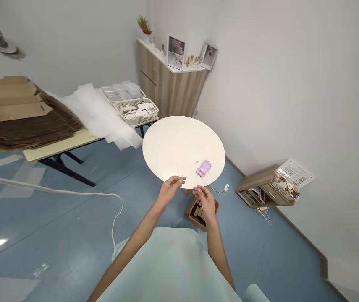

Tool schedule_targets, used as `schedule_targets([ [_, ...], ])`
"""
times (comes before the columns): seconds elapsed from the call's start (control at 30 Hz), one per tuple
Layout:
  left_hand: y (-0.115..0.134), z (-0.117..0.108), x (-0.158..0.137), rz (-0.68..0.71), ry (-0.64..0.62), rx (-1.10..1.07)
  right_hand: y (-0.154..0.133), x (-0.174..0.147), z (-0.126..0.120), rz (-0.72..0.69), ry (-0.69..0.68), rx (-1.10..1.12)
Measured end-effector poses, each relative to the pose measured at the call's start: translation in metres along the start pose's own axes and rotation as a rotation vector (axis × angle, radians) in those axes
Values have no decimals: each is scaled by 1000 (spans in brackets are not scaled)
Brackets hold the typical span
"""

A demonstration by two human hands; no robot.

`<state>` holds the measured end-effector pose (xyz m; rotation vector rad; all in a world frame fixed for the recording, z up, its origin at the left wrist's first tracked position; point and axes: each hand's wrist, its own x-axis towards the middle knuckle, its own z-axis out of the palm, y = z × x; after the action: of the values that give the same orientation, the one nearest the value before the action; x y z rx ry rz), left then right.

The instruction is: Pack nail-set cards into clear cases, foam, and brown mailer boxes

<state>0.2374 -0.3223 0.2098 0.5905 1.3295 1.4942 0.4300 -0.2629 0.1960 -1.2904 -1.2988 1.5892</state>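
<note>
Both my hands are held up at the near edge of a round white table (179, 142). My left hand (170, 188) has its fingers stretched forward and slightly bent, with nothing visible in them. Just to the right is my right hand (206, 200), its fingers loosely curved and apart, and no object shows there either. The two hands face each other with a gap between them. On the tabletop beyond my right hand lies a pink-purple rectangular thing (204, 168), pixelated, its kind unclear. A tiny pale item (197, 162) lies beside it, too small to name.
An open cardboard box (195, 220) with brown pieces stands on the floor below my right hand. At left, a long table (53, 147) bears stacked flat cartons (24, 132), white foam sheets (94, 111) and baskets (135, 119). A white cord (72, 193) hangs across the left side.
</note>
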Motion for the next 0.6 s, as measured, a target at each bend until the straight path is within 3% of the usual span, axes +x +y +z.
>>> schedule_targets([
  [0.3, 28, -78, 22, 32, 106, -85, -34, 30, 93, 44, -108, -63],
  [0.6, 71, -168, 95, 17, 262, 15, -26, 126, 209, 93, -241, 28],
])
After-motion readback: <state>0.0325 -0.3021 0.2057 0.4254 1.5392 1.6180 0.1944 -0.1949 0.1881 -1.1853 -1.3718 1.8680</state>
